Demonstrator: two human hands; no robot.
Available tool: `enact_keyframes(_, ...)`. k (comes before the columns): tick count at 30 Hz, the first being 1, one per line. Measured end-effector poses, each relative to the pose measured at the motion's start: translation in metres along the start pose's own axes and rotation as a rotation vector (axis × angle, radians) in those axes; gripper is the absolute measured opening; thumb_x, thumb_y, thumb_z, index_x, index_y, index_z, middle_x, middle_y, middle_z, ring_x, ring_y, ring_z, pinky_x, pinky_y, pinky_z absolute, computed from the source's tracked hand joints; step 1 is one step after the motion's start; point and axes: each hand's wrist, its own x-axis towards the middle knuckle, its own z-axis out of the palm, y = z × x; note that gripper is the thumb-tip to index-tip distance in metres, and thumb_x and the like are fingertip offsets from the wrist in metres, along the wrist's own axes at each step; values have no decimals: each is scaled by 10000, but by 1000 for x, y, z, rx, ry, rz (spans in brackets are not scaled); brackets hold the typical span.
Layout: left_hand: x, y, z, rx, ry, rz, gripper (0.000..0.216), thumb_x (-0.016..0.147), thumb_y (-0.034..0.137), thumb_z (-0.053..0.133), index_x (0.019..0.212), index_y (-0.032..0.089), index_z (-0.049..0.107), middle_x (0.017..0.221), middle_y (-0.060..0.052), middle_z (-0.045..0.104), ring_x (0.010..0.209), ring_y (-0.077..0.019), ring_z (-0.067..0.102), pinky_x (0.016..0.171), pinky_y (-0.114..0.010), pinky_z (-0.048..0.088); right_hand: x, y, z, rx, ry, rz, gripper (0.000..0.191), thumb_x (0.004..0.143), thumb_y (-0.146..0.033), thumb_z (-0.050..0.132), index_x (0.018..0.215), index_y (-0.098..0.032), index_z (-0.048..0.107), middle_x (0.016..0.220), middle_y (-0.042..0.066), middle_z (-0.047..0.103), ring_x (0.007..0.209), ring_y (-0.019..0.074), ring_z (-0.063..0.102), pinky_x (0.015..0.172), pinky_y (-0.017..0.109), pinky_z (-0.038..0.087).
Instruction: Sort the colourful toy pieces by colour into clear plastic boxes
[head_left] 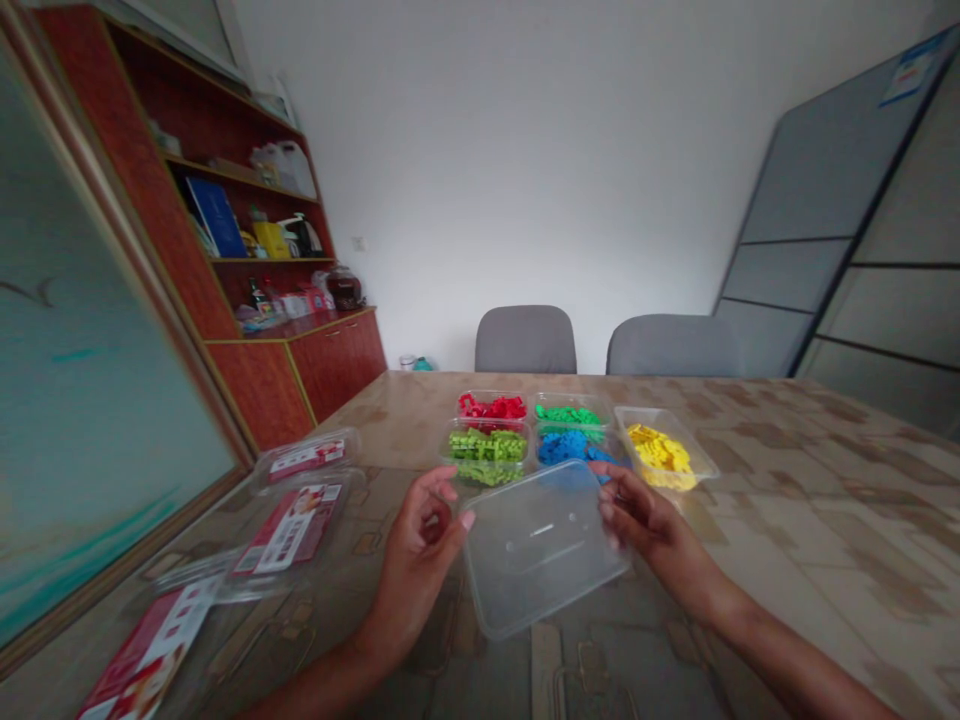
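Note:
A translucent rectangular plastic lid [544, 555] with rounded corners is held tilted above the near part of the table. My right hand [649, 525] grips its right edge between thumb and fingers. At the lid's upper left corner is my left hand [420, 545], its thumb tip at the edge and its curled fingers apart from the thumb. Just beyond the lid stand clear plastic boxes of small building bricks: light green bricks [487, 450], blue bricks [574, 448], red bricks [491, 406], green bricks [568, 416] and yellow bricks [660, 450].
Several clear packages with red and white labels [289, 528] lie along the table's left side. The patterned table [817, 500] reaches to two grey chairs [525, 340] at the back. A reddish wooden cabinet [334, 365] stands at the left, and grey panels [810, 190] at the right.

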Motion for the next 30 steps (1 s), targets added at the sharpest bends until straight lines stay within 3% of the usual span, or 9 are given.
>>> enact_keyframes(2, -1, 0, -2, -24, -34, -42, 353, 782, 353, 654, 1088, 222, 537, 856, 18, 505, 726, -120, 503, 610, -196, 425, 0, 0, 0, 32, 20, -22, 453, 810, -482, 612, 1171, -233, 500, 791, -17, 492, 596, 115, 510, 545, 242, 457)
enact_keyframes(7, -8, -15, 0, -117, -368, -259, 354, 860, 494, 536, 937, 153, 591, 772, -36, 622, 569, -112, 513, 444, -177, 359, 0, -1, 0, 3, 47, -49, 415, 817, -467, 604, 1141, -224, 515, 759, -20, 503, 633, 127, 518, 556, 229, 451)
enact_keyframes(10, -9, -19, 1, -131, -382, -258, 352, 863, 495, 539, 892, 150, 602, 699, -25, 623, 539, -107, 518, 428, -169, 356, 4, -3, -12, -156, 57, -32, 375, 866, -496, 491, 1069, -191, 572, 630, -32, 495, 555, 135, 504, 524, 242, 434)
enact_keyframes(13, -10, -14, 0, -109, -361, -264, 354, 843, 499, 568, 817, 148, 607, 626, -5, 589, 522, -106, 512, 419, -164, 359, 13, 1, -44, -423, 220, -77, 389, 853, -479, 444, 1015, -167, 610, 607, -7, 541, 530, 158, 522, 545, 277, 445)
enact_keyframes(16, -12, -9, -2, -95, -400, -272, 369, 830, 514, 575, 815, 148, 612, 644, -16, 603, 540, -119, 532, 426, -175, 383, 22, 14, -91, -687, 483, -81, 381, 799, -436, 428, 985, -165, 623, 850, 91, 641, 670, 208, 596, 633, 320, 473)
enact_keyframes(19, -13, -8, -2, -85, -429, -271, 391, 822, 535, 570, 808, 146, 610, 680, -36, 630, 557, -130, 550, 433, -185, 397, 28, 33, -131, -872, 635, 120, 449, 757, -459, 434, 1029, -155, 622, 947, 144, 645, 727, 255, 610, 670, 369, 469)
enact_keyframes(22, -12, -9, 0, -77, -434, -280, 409, 812, 553, 571, 797, 146, 610, 677, -39, 639, 562, -133, 556, 437, -187, 398, 32, 49, -148, -833, 592, 252, 439, 755, -512, 448, 928, -158, 642, 837, 139, 685, 637, 262, 633, 619, 373, 476)
enact_keyframes(25, -10, -8, 1, -70, -436, -295, 437, 782, 581, 589, 810, 146, 618, 671, -37, 642, 559, -135, 555, 436, -189, 396, 35, 58, -147, -758, 512, 297, 339, 753, -466, 484, 813, -175, 648, 683, 90, 691, 523, 236, 635, 552, 335, 473)
enact_keyframes(30, -6, -5, -1, -75, -405, -289, 425, 772, 575, 605, 800, 151, 621, 665, -25, 634, 549, -129, 551, 431, -184, 387, 37, 61, -140, -615, 495, 349, 290, 780, -285, 445, 938, -146, 644, 572, 83, 677, 483, 233, 653, 492, 309, 488)
